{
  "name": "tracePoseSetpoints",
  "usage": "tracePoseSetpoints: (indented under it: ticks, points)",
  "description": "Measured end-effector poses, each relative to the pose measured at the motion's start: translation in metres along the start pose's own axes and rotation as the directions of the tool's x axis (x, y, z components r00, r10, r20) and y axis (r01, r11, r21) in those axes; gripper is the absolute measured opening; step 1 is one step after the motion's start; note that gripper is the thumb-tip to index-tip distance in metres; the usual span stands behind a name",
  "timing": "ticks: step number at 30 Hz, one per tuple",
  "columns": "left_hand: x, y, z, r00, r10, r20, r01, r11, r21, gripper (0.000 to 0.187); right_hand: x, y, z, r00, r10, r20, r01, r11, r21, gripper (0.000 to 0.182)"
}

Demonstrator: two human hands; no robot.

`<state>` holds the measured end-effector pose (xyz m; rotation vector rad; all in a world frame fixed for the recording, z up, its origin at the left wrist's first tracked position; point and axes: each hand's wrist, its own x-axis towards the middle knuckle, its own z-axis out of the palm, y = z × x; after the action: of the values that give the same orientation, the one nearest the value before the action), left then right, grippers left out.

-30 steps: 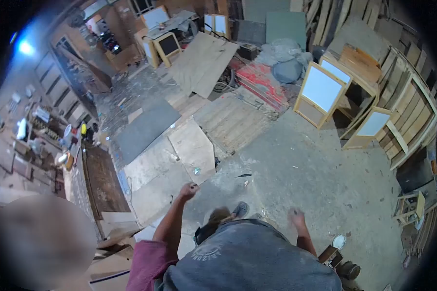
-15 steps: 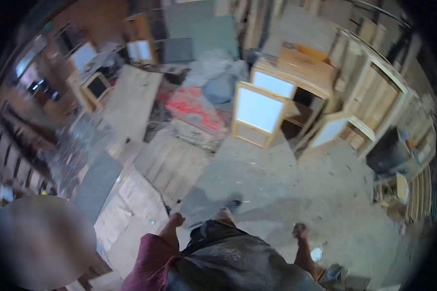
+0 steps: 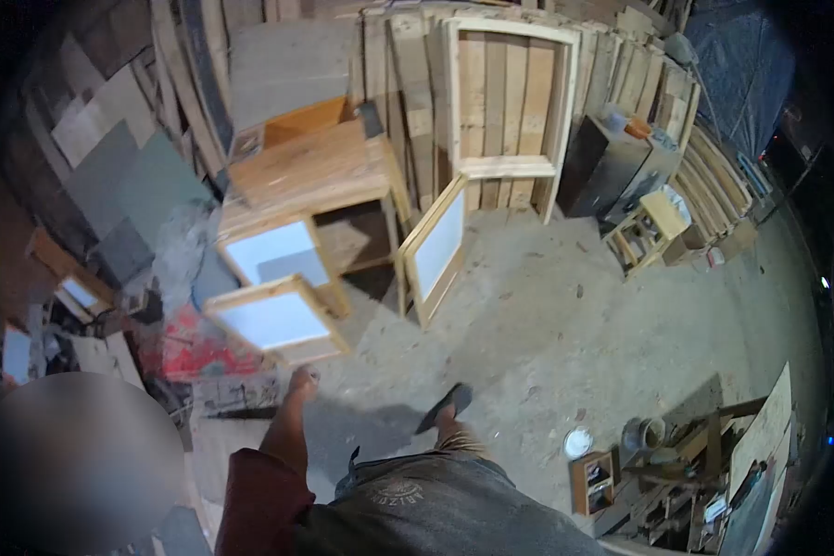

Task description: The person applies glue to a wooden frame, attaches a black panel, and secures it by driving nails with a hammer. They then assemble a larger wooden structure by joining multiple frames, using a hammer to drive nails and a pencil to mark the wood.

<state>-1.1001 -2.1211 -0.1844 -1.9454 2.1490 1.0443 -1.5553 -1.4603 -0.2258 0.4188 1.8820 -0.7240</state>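
My left hand (image 3: 304, 378) hangs in front of my body, its fingers loosely curled, with nothing visible in them. It is nearest to a wooden frame with a white panel (image 3: 274, 321), which leans tilted in front of a wooden cabinet (image 3: 310, 171); hand and frame look apart. My right hand is out of view. Another frame with a white panel (image 3: 434, 248) stands angled at the cabinet's right side. My foot in a dark sandal (image 3: 447, 408) is on the concrete floor.
A large pale wooden frame (image 3: 505, 167) leans against upright planks. Right of it are a dark box-like cabinet (image 3: 600, 167) and a small wooden stool (image 3: 647, 232). Low on the right are a white bucket (image 3: 578, 443), a small wooden box (image 3: 593, 484) and a cluttered workbench (image 3: 681, 473).
My view has turned right, bringing the stool and workbench into sight. The cabinet and frames now appear further left. My right hand, visible before with something dark at it, has left the view.
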Motion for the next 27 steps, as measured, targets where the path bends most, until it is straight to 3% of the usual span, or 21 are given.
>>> tracePoseSetpoints:
  ticks: [1, 2, 4, 5, 6, 7, 8, 11, 12, 13, 15, 16, 18, 19, 20, 21, 22, 23, 24, 25, 27]
  points:
    - [0.044, -0.004, 0.047, 0.94, 0.286, -0.183, -0.284, 0.958, 0.039, 0.02, 0.018, -0.026, 0.008, 0.998, -0.049, 0.034, 0.05, 0.998, -0.034, 0.037]
    - [0.086, -0.004, 0.089, 0.769, 0.538, -0.345, -0.508, 0.842, 0.181, 0.017, 0.037, -0.053, 0.015, 0.99, -0.119, 0.07, 0.124, 0.99, -0.072, 0.036]
    - [0.092, 0.088, 0.104, 0.637, 0.697, -0.329, -0.77, 0.588, -0.247, 0.019, 0.097, -0.105, 0.018, 0.936, -0.323, 0.141, 0.342, 0.929, -0.141, 0.035]
    - [0.108, 0.119, 0.116, 0.728, 0.685, -0.002, -0.612, 0.649, -0.451, 0.022, 0.139, -0.139, 0.014, 0.868, -0.459, 0.19, 0.486, 0.864, -0.132, 0.035]
    - [0.125, 0.148, 0.128, 0.697, 0.635, 0.334, -0.387, 0.725, -0.571, 0.025, 0.084, -0.228, 0.008, 0.861, -0.436, 0.262, 0.33, 0.87, 0.366, 0.029]
    - [0.128, 0.203, 0.119, 0.69, 0.559, 0.46, -0.411, 0.825, -0.387, 0.029, 0.075, -0.299, 0.001, 0.879, -0.361, 0.313, 0.215, 0.884, 0.416, 0.027]
    - [0.128, 0.259, 0.11, 0.686, 0.46, 0.564, -0.435, 0.88, -0.188, 0.033, 0.062, -0.362, 0.003, 0.86, -0.505, 0.071, 0.5, 0.863, 0.072, 0.03]
    - [0.168, 0.365, 0.117, 0.68, 0.541, 0.494, -0.518, 0.832, -0.2, 0.034, 0.088, -0.511, -0.028, 0.762, -0.647, -0.02, 0.647, 0.76, 0.061, 0.031]
    - [0.182, 0.398, 0.112, 0.661, 0.494, 0.565, -0.417, 0.868, -0.27, 0.038, 0.079, -0.561, -0.034, 0.747, -0.662, -0.057, 0.664, 0.747, 0.027, 0.03]
    - [0.198, 0.422, 0.114, 0.646, 0.502, 0.575, -0.432, 0.861, -0.267, 0.038, 0.074, -0.599, -0.038, 0.73, -0.676, -0.1, 0.679, 0.734, -0.004, 0.029]
    - [0.24, 0.479, 0.117, 0.66, 0.654, 0.369, -0.511, 0.751, -0.417, 0.036, 0.103, -0.65, -0.045, 0.749, -0.649, -0.135, 0.659, 0.75, 0.053, 0.028]
    - [0.27, 0.511, 0.111, 0.668, 0.533, 0.52, -0.499, 0.839, -0.219, 0.034, 0.116, -0.672, -0.052, 0.766, -0.625, -0.146, 0.64, 0.762, 0.096, 0.026]
    - [0.332, 0.55, 0.124, 0.63, 0.579, 0.518, -0.475, 0.815, -0.333, 0.033, 0.153, -0.687, -0.058, 0.732, -0.671, -0.114, 0.674, 0.738, -0.016, 0.021]
    - [0.363, 0.579, 0.125, 0.638, 0.587, 0.498, -0.396, 0.805, -0.442, 0.032, 0.177, -0.687, -0.055, 0.789, -0.592, -0.163, 0.596, 0.803, -0.031, 0.021]
    - [0.389, 0.618, 0.116, 0.615, 0.607, 0.502, -0.422, 0.792, -0.441, 0.032, 0.182, -0.689, -0.053, 0.854, -0.491, -0.172, 0.487, 0.871, -0.068, 0.021]
    - [0.409, 0.652, 0.103, 0.679, 0.582, 0.447, -0.393, 0.803, -0.448, 0.029, 0.174, -0.695, -0.049, 0.927, -0.333, -0.172, 0.347, 0.936, 0.058, 0.029]
    - [0.427, 0.681, 0.089, 0.742, 0.547, 0.387, -0.36, 0.812, -0.459, 0.027, 0.199, -0.686, -0.059, 0.966, -0.256, 0.033, 0.241, 0.939, 0.246, 0.029]
    - [0.441, 0.726, 0.059, 0.729, 0.648, 0.221, -0.567, 0.752, -0.337, 0.023, 0.182, -0.698, -0.056, 0.987, -0.161, 0.007, 0.157, 0.969, 0.193, 0.03]
    - [0.455, 0.774, 0.029, 0.803, 0.57, 0.176, -0.498, 0.803, -0.328, 0.021, 0.198, -0.7, -0.057, 0.993, -0.115, -0.01, 0.115, 0.99, 0.084, 0.031]
    - [0.467, 0.824, -0.006, 0.787, 0.611, 0.081, -0.571, 0.772, -0.28, 0.022, 0.191, -0.703, -0.063, 0.983, -0.181, -0.033, 0.184, 0.97, 0.158, 0.032]
    - [0.522, 0.912, -0.055, 0.782, 0.62, -0.069, -0.619, 0.758, -0.204, 0.022, 0.191, -0.731, -0.074, 0.988, -0.087, -0.124, 0.12, 0.949, 0.291, 0.035]
